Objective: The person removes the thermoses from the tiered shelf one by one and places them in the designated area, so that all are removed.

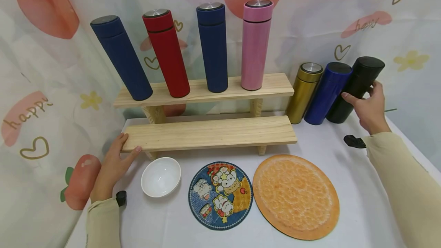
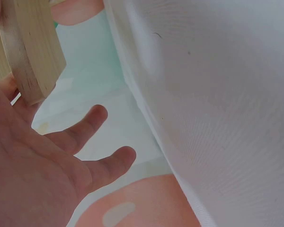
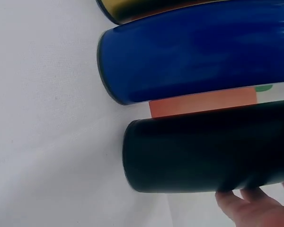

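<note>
The right hand [image 1: 369, 106] wraps its fingers and thumb around the middle of the tall black cylindrical flask [image 1: 355, 89], which stands on the white tablecloth [image 1: 361, 202] at about two o'clock from the table's centre, at the right end of a row of three. The right wrist view shows fingertips [image 3: 246, 201] curled onto the black body, its base close to the glossy royal-blue cylindrical flask [image 3: 194, 52]; a narrow gap shows between the two near their bases. Just past the blue one, at its nine o'clock, stands the gold metal flask with a silver cap [image 1: 304, 92].

The left hand [image 1: 111, 165] lies at about eight o'clock, fingers straight and slightly spread, thumb resting against the left end of the lower plank of the two-step pale wooden rack [image 1: 210, 133]. In the left wrist view the fingers [image 2: 85, 125] are loose and hold nothing.

The main risk I see is the tight row: if the black flask tips or swings toward nine o'clock, it is likely to knock the blue flask into the gold one. The body looks smooth, so a mid-body grip might slip.

The upper step carries four more flasks: dark navy [image 1: 121, 58], red [image 1: 167, 53], navy [image 1: 212, 47] and pink [image 1: 256, 44]. A nudge to the rack could topple them onto the small white ceramic bowl [image 1: 160, 177], the round blue cartoon mat [image 1: 220, 195] or the round orange woven mat [image 1: 296, 195].
</note>
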A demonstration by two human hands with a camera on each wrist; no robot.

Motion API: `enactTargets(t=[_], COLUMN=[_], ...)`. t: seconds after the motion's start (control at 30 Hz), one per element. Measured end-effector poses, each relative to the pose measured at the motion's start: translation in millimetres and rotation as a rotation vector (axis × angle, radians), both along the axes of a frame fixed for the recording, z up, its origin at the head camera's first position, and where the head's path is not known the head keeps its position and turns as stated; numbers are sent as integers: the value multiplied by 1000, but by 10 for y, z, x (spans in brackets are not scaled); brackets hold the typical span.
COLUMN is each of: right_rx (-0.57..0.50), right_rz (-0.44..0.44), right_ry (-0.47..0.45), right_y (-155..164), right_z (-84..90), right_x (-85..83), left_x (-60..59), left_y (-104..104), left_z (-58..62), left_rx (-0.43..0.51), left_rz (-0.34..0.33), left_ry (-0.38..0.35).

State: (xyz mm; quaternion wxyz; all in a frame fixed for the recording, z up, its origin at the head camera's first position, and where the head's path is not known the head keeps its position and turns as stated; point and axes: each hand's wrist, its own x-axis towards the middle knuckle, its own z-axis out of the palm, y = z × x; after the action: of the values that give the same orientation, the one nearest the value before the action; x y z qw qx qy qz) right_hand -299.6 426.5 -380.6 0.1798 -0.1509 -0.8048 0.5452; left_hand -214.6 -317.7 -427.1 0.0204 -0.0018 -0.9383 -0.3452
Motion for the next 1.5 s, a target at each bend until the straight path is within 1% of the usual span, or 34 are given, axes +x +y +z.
enactTargets(t=[0.17,0.27,0.33,0.4,0.43,0.5,0.57,0.73,0.93,1.07,1.17,1.27,1.33,1.5], right_rx=[-6,-77,-168,-276,-313,-351,-369,-333,-306,-402,-498,-538,-533,-479], right_rz=[5,17,19,20,22,23,23,21,25,93,177,258,313,428], right_ry=[-18,5,84,189,240,327,389,511,612,708,804,855,864,806], right_y=[-16,-23,-38,-73,-96,-153,-220,-420,-699,-867,-1029,-1221,-1349,-1646], right_z=[39,96,162,260,319,464,629,1014,1329,1471,1535,1577,1593,1612], right_x=[15,46,62,77,84,109,140,207,252,232,167,114,88,26], left_x=[0,-11,-13,-15,-14,-13,-16,-13,-9,-4,0,-3,-7,-5], left_y=[3,2,5,6,5,1,-9,-19,-5,3,-3,-6,-4,1], left_z=[6,6,3,3,3,9,14,34,25,17,14,15,16,30], left_rx=[-3,-7,-8,-7,-5,-1,-1,-2,-1,8,7,8,14,19], left_rz=[3,4,3,2,0,-1,-4,-6,6,7,7,3,2,3], left_ry=[-3,-28,-33,-34,-32,-26,-22,-20,-28,-21,-8,2,-6,-35])
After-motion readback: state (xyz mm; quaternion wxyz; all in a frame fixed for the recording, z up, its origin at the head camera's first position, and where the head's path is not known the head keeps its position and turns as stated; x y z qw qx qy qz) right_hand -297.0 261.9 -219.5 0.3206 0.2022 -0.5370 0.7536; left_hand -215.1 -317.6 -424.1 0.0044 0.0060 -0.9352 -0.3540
